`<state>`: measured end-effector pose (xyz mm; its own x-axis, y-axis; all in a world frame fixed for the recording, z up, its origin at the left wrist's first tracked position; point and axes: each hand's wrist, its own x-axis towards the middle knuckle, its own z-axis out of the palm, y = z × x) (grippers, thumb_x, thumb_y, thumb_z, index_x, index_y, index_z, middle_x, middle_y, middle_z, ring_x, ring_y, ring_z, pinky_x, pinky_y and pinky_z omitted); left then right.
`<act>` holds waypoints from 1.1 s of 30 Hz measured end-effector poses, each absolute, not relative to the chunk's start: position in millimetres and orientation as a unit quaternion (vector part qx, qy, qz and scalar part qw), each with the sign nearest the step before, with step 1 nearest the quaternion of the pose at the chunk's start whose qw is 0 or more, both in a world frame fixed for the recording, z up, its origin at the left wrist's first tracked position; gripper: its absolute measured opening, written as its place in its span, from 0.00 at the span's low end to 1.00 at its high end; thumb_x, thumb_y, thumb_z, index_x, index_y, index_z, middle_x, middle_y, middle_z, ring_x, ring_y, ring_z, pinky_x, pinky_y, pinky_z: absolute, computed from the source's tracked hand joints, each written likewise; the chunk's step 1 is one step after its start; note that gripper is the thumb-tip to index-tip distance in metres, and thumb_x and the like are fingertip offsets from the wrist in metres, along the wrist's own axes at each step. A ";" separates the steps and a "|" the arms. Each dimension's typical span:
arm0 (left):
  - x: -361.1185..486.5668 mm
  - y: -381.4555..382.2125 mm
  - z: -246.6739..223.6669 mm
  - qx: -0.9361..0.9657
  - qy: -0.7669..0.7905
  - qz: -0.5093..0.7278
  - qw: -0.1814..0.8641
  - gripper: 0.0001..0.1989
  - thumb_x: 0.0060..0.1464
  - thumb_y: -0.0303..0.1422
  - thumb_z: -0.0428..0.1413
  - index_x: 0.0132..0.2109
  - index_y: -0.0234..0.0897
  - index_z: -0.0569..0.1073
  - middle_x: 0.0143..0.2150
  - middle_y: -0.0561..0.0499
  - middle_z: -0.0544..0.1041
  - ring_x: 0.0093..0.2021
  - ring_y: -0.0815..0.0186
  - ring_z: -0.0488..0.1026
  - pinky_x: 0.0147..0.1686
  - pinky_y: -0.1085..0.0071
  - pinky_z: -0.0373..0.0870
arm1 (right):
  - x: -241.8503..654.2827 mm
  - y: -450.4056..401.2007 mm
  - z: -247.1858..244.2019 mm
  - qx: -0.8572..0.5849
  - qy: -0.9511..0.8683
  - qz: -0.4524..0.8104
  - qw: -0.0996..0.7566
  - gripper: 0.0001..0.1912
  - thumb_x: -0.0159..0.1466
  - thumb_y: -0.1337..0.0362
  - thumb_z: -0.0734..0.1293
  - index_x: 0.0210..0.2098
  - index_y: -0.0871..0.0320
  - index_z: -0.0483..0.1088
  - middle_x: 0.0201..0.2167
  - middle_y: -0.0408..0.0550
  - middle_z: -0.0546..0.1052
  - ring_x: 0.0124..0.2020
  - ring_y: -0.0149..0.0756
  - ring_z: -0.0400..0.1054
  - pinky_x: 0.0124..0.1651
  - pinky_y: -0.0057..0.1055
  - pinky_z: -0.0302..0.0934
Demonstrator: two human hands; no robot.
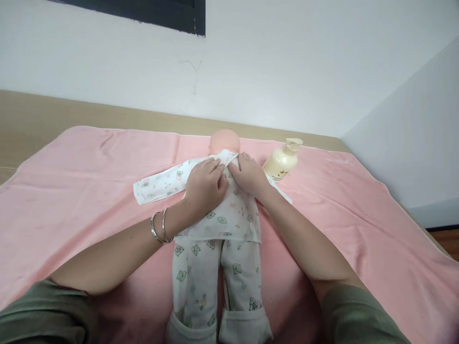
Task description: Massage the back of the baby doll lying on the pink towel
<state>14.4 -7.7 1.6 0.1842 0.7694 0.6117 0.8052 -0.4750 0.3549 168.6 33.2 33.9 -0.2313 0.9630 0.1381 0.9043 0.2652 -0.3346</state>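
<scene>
A baby doll lies on its back or front, I cannot tell which, with its bald head (224, 141) toward the wall. It wears a white patterned top (233, 222) and matching trousers (199, 274). My left hand (206, 185) rests on the upper left of the top, fingers bent near the collar. My right hand (248, 176) is at the upper right, its thumb and fingers on the fabric by the neck. Whether either hand pinches the cloth is hidden. The left sleeve lies stretched out flat; my right forearm partly covers the other sleeve.
A pale yellow pump bottle (281, 162) leans to the right of the doll, beyond my right hand. A pink blanket (89, 181) with some folds covers the wooden surface (71, 107). A white wall stands behind.
</scene>
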 end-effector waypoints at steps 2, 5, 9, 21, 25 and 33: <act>14.5 -7.1 -0.1 -0.757 -0.527 -0.387 0.012 0.17 0.61 0.32 0.48 0.50 0.35 0.78 0.56 0.40 0.79 0.60 0.51 0.72 0.63 0.50 0.68 | 171.7 37.7 35.5 -0.606 -0.778 0.097 0.135 0.29 0.73 0.54 0.53 0.61 0.71 0.65 0.65 0.68 0.67 0.67 0.57 0.61 0.68 0.52 0.57; 9.6 6.0 -2.2 -0.727 -0.572 -0.377 -0.043 0.21 0.63 0.36 0.46 0.56 0.31 0.75 0.60 0.37 0.76 0.62 0.50 0.70 0.65 0.48 0.65 | 164.8 19.8 34.9 -0.586 -0.801 0.041 0.116 0.30 0.73 0.56 0.52 0.62 0.75 0.64 0.65 0.71 0.66 0.68 0.59 0.59 0.70 0.53 0.54; 1.5 23.5 -2.8 -0.725 -0.581 -0.355 -0.100 0.25 0.65 0.37 0.41 0.58 0.29 0.73 0.60 0.37 0.76 0.61 0.51 0.70 0.66 0.49 0.64 | 146.7 -22.9 27.8 -0.525 -0.837 -0.062 0.143 0.29 0.72 0.63 0.53 0.65 0.79 0.59 0.66 0.73 0.65 0.69 0.58 0.58 0.72 0.52 0.52; 5.3 19.0 -5.3 -0.728 -0.584 -0.354 -0.066 0.26 0.64 0.38 0.42 0.60 0.29 0.72 0.61 0.38 0.76 0.61 0.52 0.70 0.66 0.51 0.63 | 156.0 20.2 28.2 -0.583 -0.789 0.035 0.192 0.26 0.72 0.59 0.55 0.59 0.73 0.67 0.62 0.66 0.71 0.67 0.54 0.61 0.70 0.50 0.55; 3.9 21.6 -4.8 -0.726 -0.584 -0.357 -0.069 0.25 0.65 0.38 0.42 0.59 0.30 0.72 0.60 0.39 0.76 0.61 0.52 0.70 0.66 0.52 0.63 | 154.6 15.5 22.9 -0.580 -0.789 0.029 0.198 0.27 0.71 0.59 0.54 0.60 0.73 0.67 0.63 0.66 0.70 0.67 0.55 0.60 0.71 0.50 0.53; 18.4 -13.7 7.4 -0.765 -0.573 -0.293 0.010 0.18 0.64 0.32 0.44 0.53 0.30 0.73 0.55 0.31 0.75 0.60 0.42 0.69 0.59 0.44 0.65 | 159.7 26.2 28.1 -0.569 -0.804 0.065 0.161 0.31 0.69 0.60 0.56 0.65 0.73 0.60 0.70 0.66 0.61 0.72 0.56 0.51 0.73 0.54 0.47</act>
